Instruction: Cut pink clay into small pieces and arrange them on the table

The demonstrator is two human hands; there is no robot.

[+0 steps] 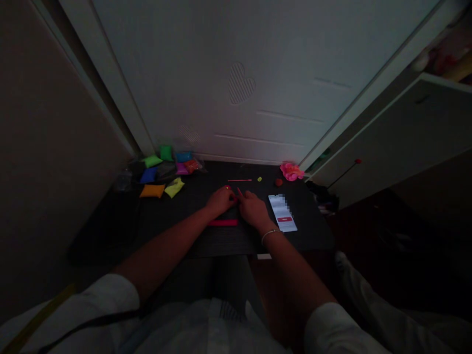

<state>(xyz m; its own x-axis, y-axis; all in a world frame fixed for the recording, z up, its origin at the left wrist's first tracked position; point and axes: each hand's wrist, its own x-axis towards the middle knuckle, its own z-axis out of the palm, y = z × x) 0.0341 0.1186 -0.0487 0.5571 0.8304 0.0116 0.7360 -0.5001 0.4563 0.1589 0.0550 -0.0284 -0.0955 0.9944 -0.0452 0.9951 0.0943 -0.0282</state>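
Observation:
Both of my hands meet over the middle of a dark table (165, 236). My left hand (220, 201) is closed, its fingers curled; a small red bit shows at its fingertips, too dim to name. My right hand (253, 210) is closed around a thin pink stick-like tool (240, 192), its tip pointing up and left. The fingertips of both hands are close together, and I cannot tell whether they touch. Just below my left hand lies a flat red bar (223, 223). Beyond the hands rests another thin pink stick (239, 180).
Small coloured packets, among them an orange packet (152, 191) and a yellow packet (174, 187), lie at the left. A lit phone (282, 213) is right of my hand. Behind it are a dark red ball (278, 182), a yellow-green bit (259, 179) and a pink flower-like thing (292, 171).

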